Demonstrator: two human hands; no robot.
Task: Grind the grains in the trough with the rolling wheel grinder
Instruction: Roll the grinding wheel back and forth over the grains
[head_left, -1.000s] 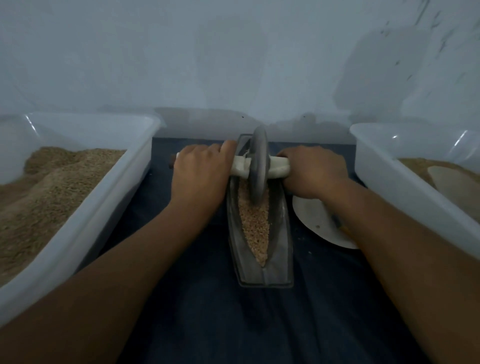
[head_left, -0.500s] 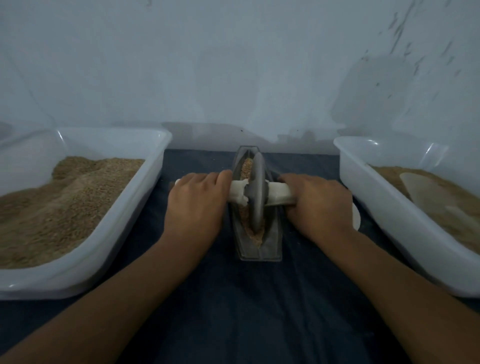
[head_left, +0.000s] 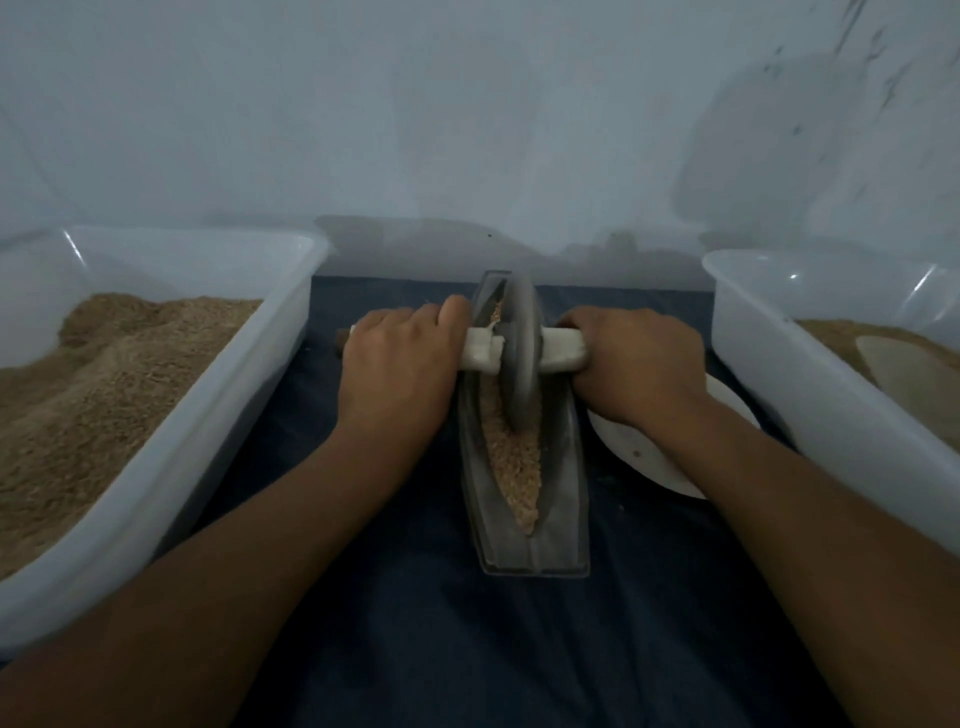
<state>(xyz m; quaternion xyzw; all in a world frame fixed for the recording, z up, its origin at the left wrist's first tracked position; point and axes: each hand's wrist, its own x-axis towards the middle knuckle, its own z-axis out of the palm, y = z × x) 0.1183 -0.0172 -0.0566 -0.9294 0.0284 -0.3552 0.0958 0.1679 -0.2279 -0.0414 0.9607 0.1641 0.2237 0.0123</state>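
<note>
Grey wheel (head_left: 519, 358) in trough (head_left: 563, 467), between both gripping hands (head_left: 400, 371)

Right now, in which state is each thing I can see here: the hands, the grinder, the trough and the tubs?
Left hand: grips the handle's left end.
Right hand: grips the handle's right end.
Wheel: upright, standing in the trough.
Trough: holds grains, partly crushed.
Left tub: holds heaped grain.
Right tub: holds grain and a scoop.
White plate: partly hidden under the right forearm.

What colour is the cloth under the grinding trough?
Dark navy blue cloth, plain, seen in the head view.
</note>
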